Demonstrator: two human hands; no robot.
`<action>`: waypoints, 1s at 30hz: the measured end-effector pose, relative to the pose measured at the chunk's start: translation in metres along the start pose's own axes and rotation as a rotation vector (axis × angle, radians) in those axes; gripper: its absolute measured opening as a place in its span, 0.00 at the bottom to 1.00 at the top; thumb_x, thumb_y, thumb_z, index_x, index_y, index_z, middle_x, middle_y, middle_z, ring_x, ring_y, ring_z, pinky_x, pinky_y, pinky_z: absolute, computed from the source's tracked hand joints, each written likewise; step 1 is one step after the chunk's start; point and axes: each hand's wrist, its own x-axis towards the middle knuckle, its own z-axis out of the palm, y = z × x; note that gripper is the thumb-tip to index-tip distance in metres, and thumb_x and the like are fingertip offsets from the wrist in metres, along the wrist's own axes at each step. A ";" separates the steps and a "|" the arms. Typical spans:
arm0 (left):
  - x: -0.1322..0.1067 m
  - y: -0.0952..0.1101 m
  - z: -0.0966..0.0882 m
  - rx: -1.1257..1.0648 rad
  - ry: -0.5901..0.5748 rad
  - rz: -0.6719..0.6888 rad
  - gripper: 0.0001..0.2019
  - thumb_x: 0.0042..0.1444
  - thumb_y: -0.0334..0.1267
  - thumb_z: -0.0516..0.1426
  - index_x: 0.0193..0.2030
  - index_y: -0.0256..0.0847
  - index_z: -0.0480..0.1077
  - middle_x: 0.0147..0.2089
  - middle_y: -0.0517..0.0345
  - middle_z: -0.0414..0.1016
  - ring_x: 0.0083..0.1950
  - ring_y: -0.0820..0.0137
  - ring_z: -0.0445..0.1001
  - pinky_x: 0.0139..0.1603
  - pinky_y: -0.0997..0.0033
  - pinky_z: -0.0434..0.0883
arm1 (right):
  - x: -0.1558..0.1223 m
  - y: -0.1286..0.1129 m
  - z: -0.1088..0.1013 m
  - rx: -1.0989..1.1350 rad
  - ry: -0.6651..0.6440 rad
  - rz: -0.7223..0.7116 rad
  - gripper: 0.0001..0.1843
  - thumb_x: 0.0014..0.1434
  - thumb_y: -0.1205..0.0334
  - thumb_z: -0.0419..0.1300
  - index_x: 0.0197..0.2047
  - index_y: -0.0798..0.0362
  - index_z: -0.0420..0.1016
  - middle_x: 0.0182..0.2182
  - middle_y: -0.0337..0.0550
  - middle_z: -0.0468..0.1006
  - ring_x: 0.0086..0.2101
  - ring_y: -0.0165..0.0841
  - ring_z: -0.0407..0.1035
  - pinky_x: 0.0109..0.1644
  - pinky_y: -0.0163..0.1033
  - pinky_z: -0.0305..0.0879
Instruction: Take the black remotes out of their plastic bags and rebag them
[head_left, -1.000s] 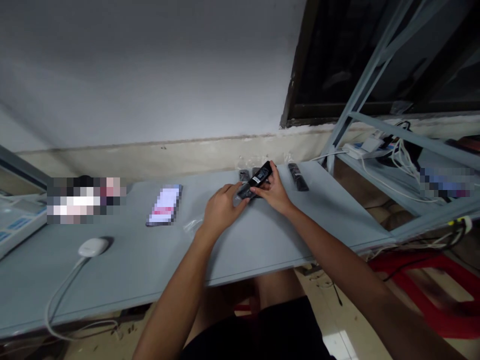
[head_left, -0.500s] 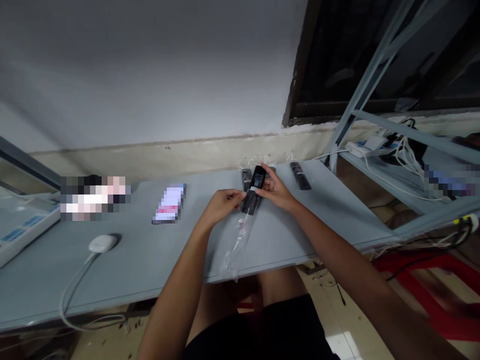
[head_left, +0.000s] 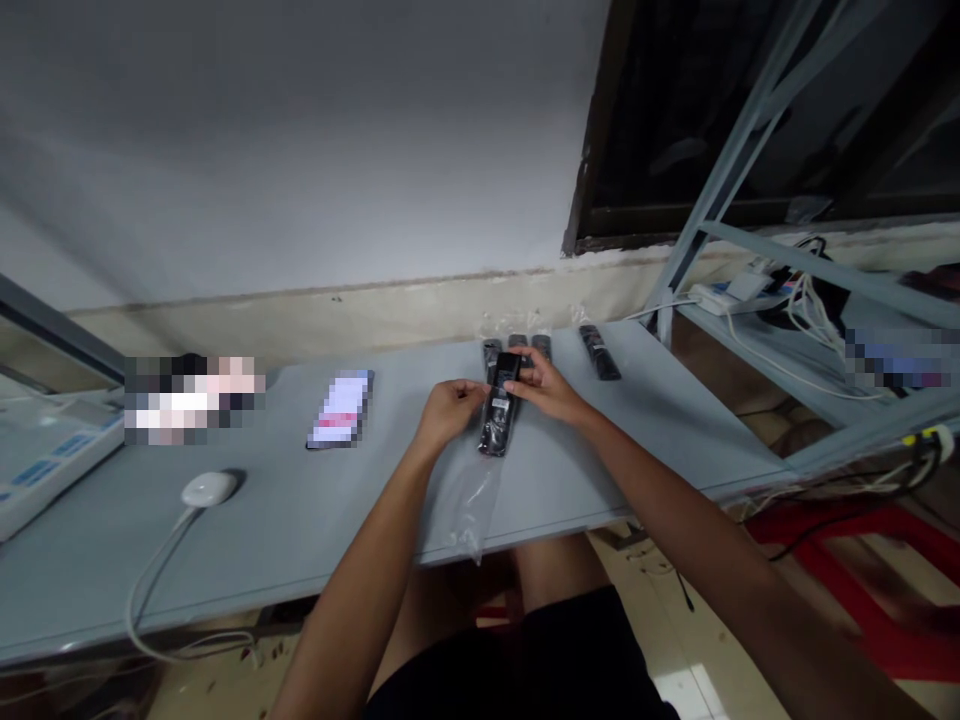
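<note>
A black remote control point(head_left: 499, 405) with a white label lies partly inside a clear plastic bag point(head_left: 474, 510), whose slack end reaches the table's front edge. Its far end is between the thumb and fingers of my right hand point(head_left: 547, 388). On the other side, my left hand point(head_left: 456, 408) is closed in a pinch at the bag's edge, beside the remote; the fingertips are small and partly hidden. Behind the hands several more bagged remotes lie in a row, among them a left one point(head_left: 491, 350) and a separate one point(head_left: 599, 352) farther right.
On the grey table point(head_left: 390, 520) lie a phone point(head_left: 341, 408) with its screen lit and a white puck on a cable point(head_left: 208, 489). A power strip point(head_left: 52, 465) is at far left. Metal shelving with cables point(head_left: 814, 300) stands right, above a red stool point(head_left: 832, 570).
The remote has moved down toward me and sits deeper in the bag. My right hand has shifted down with it; more of the remotes behind now show.
</note>
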 end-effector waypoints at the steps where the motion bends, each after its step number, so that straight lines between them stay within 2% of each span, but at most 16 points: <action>1: 0.000 0.000 0.002 -0.002 0.015 0.021 0.20 0.52 0.54 0.63 0.36 0.35 0.81 0.32 0.54 0.80 0.32 0.69 0.72 0.37 0.70 0.66 | -0.002 -0.002 0.000 -0.018 -0.040 0.036 0.37 0.54 0.44 0.74 0.60 0.47 0.66 0.36 0.38 0.81 0.36 0.34 0.77 0.44 0.40 0.74; 5: -0.001 0.006 0.009 0.022 0.030 0.114 0.19 0.55 0.53 0.61 0.36 0.36 0.79 0.33 0.54 0.80 0.33 0.68 0.73 0.38 0.70 0.66 | -0.008 -0.011 0.000 -0.132 -0.293 0.139 0.23 0.56 0.42 0.72 0.41 0.53 0.79 0.31 0.38 0.78 0.30 0.29 0.72 0.35 0.34 0.71; 8: -0.004 0.010 0.012 0.018 0.030 0.162 0.18 0.57 0.52 0.60 0.37 0.36 0.78 0.31 0.56 0.77 0.32 0.69 0.71 0.36 0.70 0.66 | -0.010 -0.017 0.000 -0.156 -0.367 0.180 0.25 0.57 0.38 0.70 0.33 0.55 0.80 0.27 0.38 0.76 0.26 0.27 0.69 0.29 0.32 0.69; 10: -0.005 0.011 0.012 -0.011 0.030 0.163 0.19 0.58 0.53 0.60 0.37 0.37 0.77 0.31 0.56 0.76 0.32 0.69 0.71 0.36 0.70 0.67 | -0.009 -0.018 -0.001 -0.114 -0.320 0.215 0.28 0.56 0.34 0.68 0.34 0.54 0.80 0.28 0.40 0.78 0.26 0.28 0.71 0.26 0.31 0.68; 14: -0.005 0.007 0.010 -0.068 0.018 0.127 0.20 0.59 0.56 0.60 0.39 0.38 0.74 0.34 0.54 0.78 0.32 0.68 0.73 0.35 0.70 0.69 | -0.004 -0.015 -0.002 -0.048 -0.113 0.218 0.31 0.52 0.31 0.69 0.36 0.54 0.79 0.31 0.43 0.81 0.28 0.31 0.75 0.25 0.31 0.68; 19: -0.003 0.002 0.012 -0.084 0.013 0.107 0.18 0.59 0.54 0.59 0.39 0.38 0.73 0.32 0.55 0.77 0.32 0.68 0.74 0.37 0.69 0.71 | -0.002 -0.012 -0.004 -0.164 0.001 0.134 0.26 0.53 0.36 0.71 0.32 0.54 0.78 0.26 0.40 0.79 0.27 0.29 0.73 0.27 0.30 0.66; 21: -0.003 0.002 0.013 -0.097 0.009 0.100 0.18 0.58 0.53 0.60 0.39 0.38 0.72 0.31 0.56 0.77 0.32 0.68 0.74 0.38 0.69 0.71 | -0.001 -0.012 -0.005 -0.166 0.042 0.095 0.24 0.53 0.39 0.72 0.33 0.54 0.79 0.27 0.40 0.80 0.27 0.28 0.71 0.27 0.30 0.65; 24: -0.003 0.004 0.013 -0.130 0.014 0.091 0.18 0.56 0.53 0.60 0.38 0.38 0.72 0.31 0.57 0.76 0.32 0.69 0.74 0.39 0.69 0.71 | -0.002 -0.014 -0.005 -0.081 0.090 0.075 0.21 0.51 0.44 0.75 0.35 0.53 0.79 0.34 0.42 0.83 0.31 0.28 0.74 0.27 0.29 0.67; 27: -0.003 0.004 0.012 -0.169 0.042 0.073 0.18 0.55 0.53 0.61 0.39 0.38 0.72 0.32 0.57 0.75 0.32 0.69 0.73 0.37 0.69 0.72 | -0.003 -0.017 -0.004 0.050 0.097 0.200 0.20 0.52 0.48 0.77 0.39 0.52 0.80 0.40 0.45 0.85 0.34 0.30 0.78 0.32 0.31 0.75; 30: -0.003 0.004 0.011 -0.226 0.079 0.075 0.20 0.54 0.54 0.64 0.39 0.37 0.73 0.34 0.57 0.75 0.34 0.70 0.73 0.37 0.70 0.73 | -0.006 -0.018 -0.003 0.106 -0.032 0.373 0.19 0.53 0.49 0.77 0.42 0.54 0.82 0.37 0.45 0.86 0.33 0.30 0.80 0.37 0.34 0.80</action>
